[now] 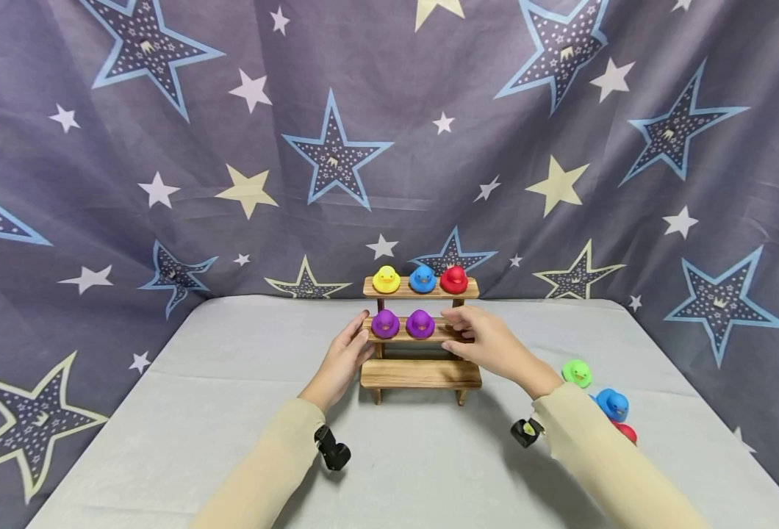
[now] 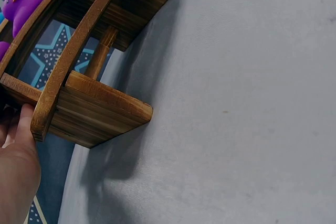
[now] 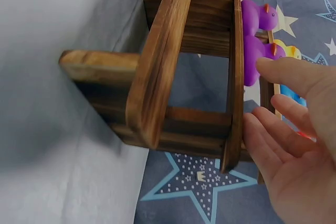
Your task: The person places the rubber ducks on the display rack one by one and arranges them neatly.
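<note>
A three-tier wooden display stand (image 1: 422, 375) stands at the middle of the table. On its top tier sit a yellow duck (image 1: 386, 280), a blue duck (image 1: 422, 280) and a red duck (image 1: 454, 280). Two purple ducks (image 1: 420, 324) occupy the left and centre of the middle tier. My left hand (image 1: 343, 360) holds that tier's left end, its thumb against the wood in the left wrist view. At the right end, my right hand (image 1: 495, 345) has spread, loosely bent fingers (image 3: 273, 129) by the shelf edge and grips no duck.
On the table right of the stand lie a green duck (image 1: 577, 373), another blue duck (image 1: 612, 404) and another red duck (image 1: 626, 432), partly covered by the right sleeve. A star-patterned cloth (image 1: 336, 242) hangs behind the table (image 1: 231, 419).
</note>
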A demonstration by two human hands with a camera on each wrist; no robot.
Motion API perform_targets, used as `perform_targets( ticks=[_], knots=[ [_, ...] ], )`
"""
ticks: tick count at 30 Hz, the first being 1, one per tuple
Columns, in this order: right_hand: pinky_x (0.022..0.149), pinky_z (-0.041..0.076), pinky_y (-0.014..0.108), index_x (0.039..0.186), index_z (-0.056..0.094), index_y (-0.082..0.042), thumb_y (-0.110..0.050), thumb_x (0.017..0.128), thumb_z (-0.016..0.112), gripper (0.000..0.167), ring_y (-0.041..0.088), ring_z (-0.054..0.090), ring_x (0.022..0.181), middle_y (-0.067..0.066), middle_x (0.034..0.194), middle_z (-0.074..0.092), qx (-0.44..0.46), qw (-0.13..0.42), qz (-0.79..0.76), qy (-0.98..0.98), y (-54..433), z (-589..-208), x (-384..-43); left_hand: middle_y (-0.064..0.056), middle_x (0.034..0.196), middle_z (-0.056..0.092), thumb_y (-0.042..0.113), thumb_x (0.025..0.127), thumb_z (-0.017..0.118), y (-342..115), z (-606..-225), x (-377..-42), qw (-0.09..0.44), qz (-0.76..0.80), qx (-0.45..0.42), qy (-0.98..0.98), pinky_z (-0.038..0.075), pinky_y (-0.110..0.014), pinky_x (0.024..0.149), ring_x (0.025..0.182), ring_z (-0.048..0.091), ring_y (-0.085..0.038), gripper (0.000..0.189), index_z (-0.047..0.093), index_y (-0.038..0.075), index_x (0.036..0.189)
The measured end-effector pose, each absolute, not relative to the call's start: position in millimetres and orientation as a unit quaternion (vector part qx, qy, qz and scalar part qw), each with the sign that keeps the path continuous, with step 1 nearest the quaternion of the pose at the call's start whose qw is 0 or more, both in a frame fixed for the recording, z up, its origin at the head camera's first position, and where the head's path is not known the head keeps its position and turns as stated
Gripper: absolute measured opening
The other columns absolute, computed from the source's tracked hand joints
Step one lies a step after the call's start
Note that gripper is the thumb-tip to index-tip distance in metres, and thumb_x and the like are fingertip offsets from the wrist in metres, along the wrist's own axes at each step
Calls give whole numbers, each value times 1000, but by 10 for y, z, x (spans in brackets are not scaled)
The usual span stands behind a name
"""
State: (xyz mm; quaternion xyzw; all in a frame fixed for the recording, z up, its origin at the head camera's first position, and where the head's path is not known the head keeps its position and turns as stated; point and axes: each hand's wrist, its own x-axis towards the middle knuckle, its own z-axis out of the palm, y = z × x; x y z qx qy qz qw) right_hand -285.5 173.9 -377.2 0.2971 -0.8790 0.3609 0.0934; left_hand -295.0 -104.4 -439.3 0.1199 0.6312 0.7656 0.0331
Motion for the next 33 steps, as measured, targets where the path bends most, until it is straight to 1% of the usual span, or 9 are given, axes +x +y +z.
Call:
perform_targets(
  ticks=[7, 14, 22, 30, 33],
  knots=[
    [90, 60, 42, 129, 61, 3, -9, 87, 78, 47, 29, 66, 103, 16, 116, 68, 300, 107, 348, -882, 1923, -3766, -2764, -22, 164, 10, 7, 109, 35, -1042, -4395, -2950, 32, 768, 121, 628, 30, -48, 119, 148, 21, -37, 53, 17, -2, 158],
    [88, 60, 45, 128, 61, 5, -8, 89, 76, 44, 32, 67, 101, 18, 119, 67, 293, 110, 341, -886, 2140, -3788, -2674, -23, 164, 11, 7, 109, 36, -1041, -4403, -2954, 31, 766, 121, 631, 31, -49, 119, 147, 25, -39, 53, 18, -2, 158],
    [85, 61, 42, 129, 62, -1, -9, 90, 76, 42, 29, 68, 101, 14, 122, 67, 278, 113, 321, -898, 2421, -3791, -2555, -23, 164, 11, 8, 109, 35, -1041, -4399, -2954, 32, 767, 122, 629, 31, -49, 119, 147, 23, -38, 53, 17, -3, 158],
    [82, 61, 46, 126, 64, -4, -14, 90, 77, 40, 27, 69, 96, 12, 112, 70, 266, 107, 310, -907, 2717, -3821, -2411, -23, 164, 9, 7, 109, 36, -1036, -4388, -2953, 33, 765, 119, 633, 31, -47, 119, 148, 22, -37, 53, 18, -2, 158],
    [81, 62, 43, 125, 65, -5, -14, 89, 77, 39, 28, 70, 95, 9, 110, 71, 260, 103, 306, -910, 2813, -3840, -2375, -23, 164, 10, 7, 109, 36, -1037, -4387, -2952, 33, 764, 119, 634, 32, -47, 119, 147, 23, -38, 53, 18, -2, 158]
  ],
)
